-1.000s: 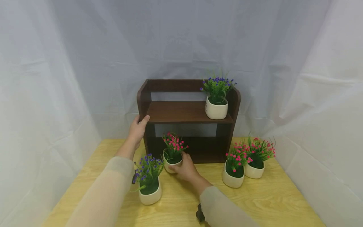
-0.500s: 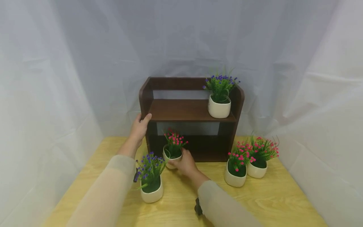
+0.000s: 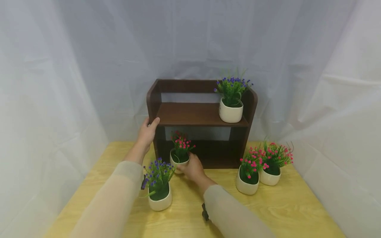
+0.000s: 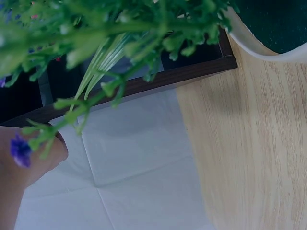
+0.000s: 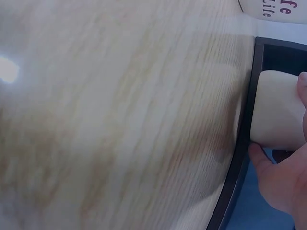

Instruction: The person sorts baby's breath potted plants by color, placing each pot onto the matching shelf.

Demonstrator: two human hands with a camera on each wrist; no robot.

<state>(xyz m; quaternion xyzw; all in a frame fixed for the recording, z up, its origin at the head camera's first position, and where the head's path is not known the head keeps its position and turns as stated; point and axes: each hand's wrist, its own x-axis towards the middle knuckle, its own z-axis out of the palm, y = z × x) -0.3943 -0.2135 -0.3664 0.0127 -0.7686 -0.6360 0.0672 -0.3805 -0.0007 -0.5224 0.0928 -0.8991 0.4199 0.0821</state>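
A dark brown two-tier shelf (image 3: 190,114) stands on the table. My left hand (image 3: 147,134) grips its left side panel at upper-board height, thumb on the front. In the left wrist view part of that hand (image 4: 33,160) shows behind green foliage (image 4: 139,38). My right hand (image 3: 193,168) holds a white pot with pink flowers (image 3: 180,156) at the left front of the lower compartment. The right wrist view shows that pot (image 5: 278,110) just over the shelf's dark front edge (image 5: 245,105), thumb and fingers on either side. Its far side is hidden.
A purple-flowered pot (image 3: 231,112) sits at the right end of the upper board. Another purple one (image 3: 160,201) stands on the table (image 3: 285,211) beside my left forearm. Two pink-flowered pots (image 3: 247,185) stand close together at right. White curtains (image 3: 190,39) surround the table.
My right hand has carried the pink-flowered pot forward from the table in front of the shelf to the lower compartment's front edge. The left hand keeps its grip. The view has shifted slightly.
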